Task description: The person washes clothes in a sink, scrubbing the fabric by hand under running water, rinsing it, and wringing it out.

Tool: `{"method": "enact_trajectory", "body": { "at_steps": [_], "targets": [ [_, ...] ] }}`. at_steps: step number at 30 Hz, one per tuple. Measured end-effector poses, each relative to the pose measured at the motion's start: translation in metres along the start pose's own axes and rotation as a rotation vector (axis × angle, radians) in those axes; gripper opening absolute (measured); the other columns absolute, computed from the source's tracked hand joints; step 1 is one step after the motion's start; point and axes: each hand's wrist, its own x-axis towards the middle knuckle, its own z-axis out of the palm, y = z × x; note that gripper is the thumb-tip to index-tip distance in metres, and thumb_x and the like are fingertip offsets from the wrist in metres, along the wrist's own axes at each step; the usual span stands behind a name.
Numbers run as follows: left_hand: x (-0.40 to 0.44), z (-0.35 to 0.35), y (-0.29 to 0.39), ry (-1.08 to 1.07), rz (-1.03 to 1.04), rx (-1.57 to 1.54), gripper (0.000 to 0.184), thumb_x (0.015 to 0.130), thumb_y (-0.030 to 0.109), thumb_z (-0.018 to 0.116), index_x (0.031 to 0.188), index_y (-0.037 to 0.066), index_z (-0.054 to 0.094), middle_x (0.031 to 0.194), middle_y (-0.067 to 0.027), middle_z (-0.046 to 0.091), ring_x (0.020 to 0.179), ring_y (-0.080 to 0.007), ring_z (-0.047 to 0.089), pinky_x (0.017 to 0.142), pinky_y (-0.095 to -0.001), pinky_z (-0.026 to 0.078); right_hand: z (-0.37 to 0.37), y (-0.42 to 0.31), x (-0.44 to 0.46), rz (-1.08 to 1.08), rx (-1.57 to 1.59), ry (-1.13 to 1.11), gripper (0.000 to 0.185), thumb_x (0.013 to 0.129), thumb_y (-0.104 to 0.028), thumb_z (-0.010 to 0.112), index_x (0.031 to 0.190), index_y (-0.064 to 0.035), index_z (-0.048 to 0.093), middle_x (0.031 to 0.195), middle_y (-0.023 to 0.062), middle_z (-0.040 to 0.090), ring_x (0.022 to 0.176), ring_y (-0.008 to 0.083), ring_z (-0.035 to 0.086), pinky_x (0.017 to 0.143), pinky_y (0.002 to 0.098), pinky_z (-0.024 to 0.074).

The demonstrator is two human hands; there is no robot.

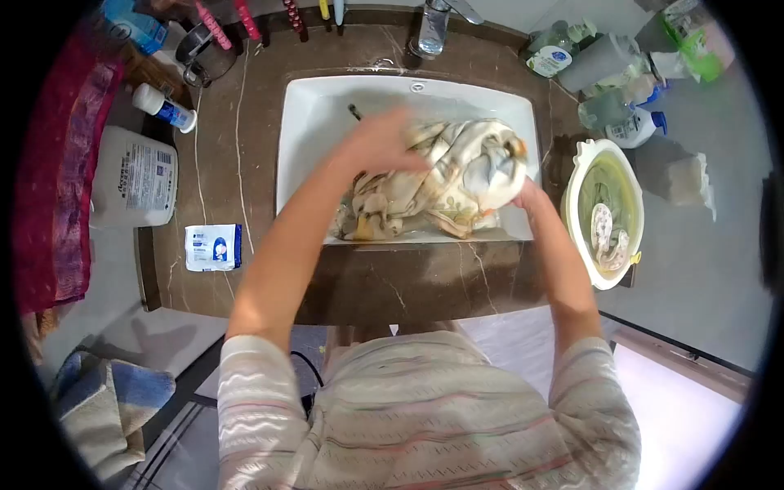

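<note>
A wet, patterned, cream-coloured cloth (457,175) lies bunched in the white rectangular sink (306,110). My left hand (384,139) is over the cloth's left part, blurred by motion, so its fingers cannot be made out. At the cloth's right side, my right hand (527,196) grips its edge, with most of the fingers hidden beneath it. Part of the cloth spreads down and left in the basin. A thin dark item (354,112) shows beside my left hand.
The faucet (433,33) stands behind the sink. At right are a white-rimmed basin (573,192) holding water and a patterned item, and several bottles (549,59). A wipes pack (213,247) and a large jug (135,178) are at left.
</note>
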Motion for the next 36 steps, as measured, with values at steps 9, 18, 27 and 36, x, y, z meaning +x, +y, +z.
{"method": "enact_trajectory", "body": {
  "at_steps": [9, 18, 27, 36],
  "targets": [
    [-0.055, 0.082, -0.029, -0.026, -0.589, -0.204, 0.065, 0.056, 0.025, 0.072, 0.110, -0.004, 0.051, 0.092, -0.0188, 0.061, 0.086, -0.0292, 0.060, 0.075, -0.0362, 0.048, 0.038, -0.063, 0.007, -0.277, -0.708, 0.597, 0.021, 0.087, -0.019, 0.047, 0.095, -0.0081, 0.063, 0.074, 0.0124, 0.065, 0.058, 0.0198, 0.062, 0.057, 0.0353, 0.0505],
    [-0.117, 0.013, -0.016, -0.070, -0.347, -0.275, 0.038, 0.060, 0.010, 0.061, 0.099, 0.007, 0.062, 0.077, -0.0105, 0.064, 0.071, -0.0224, 0.061, 0.064, -0.0328, 0.046, 0.073, 0.015, 0.077, -0.400, -1.387, 0.202, 0.025, 0.083, -0.012, 0.044, 0.107, -0.0144, 0.052, 0.072, 0.0146, 0.062, 0.063, 0.0283, 0.062, 0.058, 0.0391, 0.0500],
    [-0.113, 0.050, -0.042, -0.047, -0.242, -0.057, 0.030, 0.066, 0.011, 0.056, 0.094, 0.014, 0.064, 0.082, -0.0138, 0.062, 0.080, -0.0339, 0.058, 0.070, -0.0409, 0.045, 0.179, 0.002, 0.076, -0.566, -1.185, 0.155, 0.031, 0.079, -0.014, 0.054, 0.110, -0.0169, 0.052, 0.063, 0.0080, 0.060, 0.053, 0.0236, 0.059, 0.045, 0.0373, 0.0451],
    [-0.115, 0.005, -0.046, 0.107, -0.372, -0.317, 0.031, 0.066, 0.009, 0.056, 0.095, 0.007, 0.064, 0.081, -0.0154, 0.063, 0.077, -0.0267, 0.061, 0.069, -0.0342, 0.047, 0.088, -0.018, 0.117, -0.179, -1.035, 0.407, 0.041, 0.084, -0.008, 0.043, 0.125, -0.0137, 0.041, 0.086, 0.0139, 0.063, 0.068, 0.0262, 0.062, 0.057, 0.0404, 0.0491]
  ]
}}
